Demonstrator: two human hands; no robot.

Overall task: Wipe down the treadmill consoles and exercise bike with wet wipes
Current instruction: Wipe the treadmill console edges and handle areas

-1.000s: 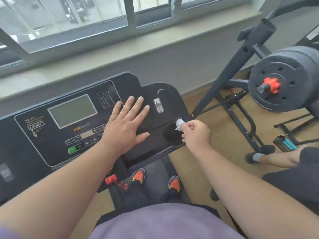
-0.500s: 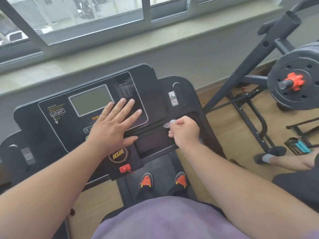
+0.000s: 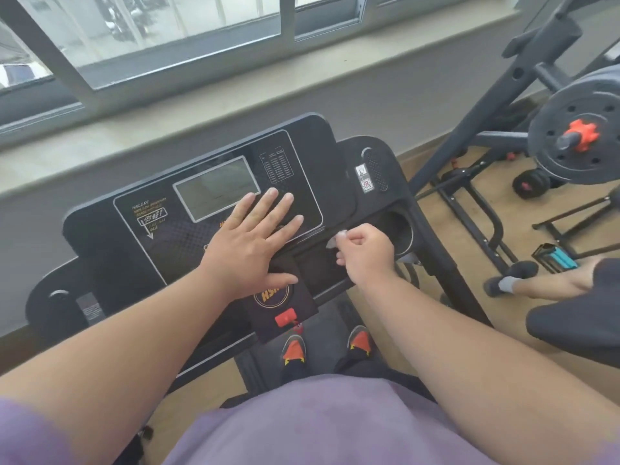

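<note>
Treadmill console (image 3: 161, 236): black, grey screen (image 3: 216, 186), red clip (image 3: 285, 318) at btm. L hand (image 3: 248, 250) flat on panel, fingers straight, holds nothing. R hand (image 3: 364, 253) pinches small white wet wipe (image 3: 337, 239) on console ledge, just left of round cup holder (image 3: 399, 229); its contents unclear.

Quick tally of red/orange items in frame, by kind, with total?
Red safety key on the treadmill console: 1
Red-orange barbell collar on the weight plate: 1
Orange-toed shoes on the belt: 2
Total: 4
A small reddish spot also shows on the dumbbell; too small to count.
</note>
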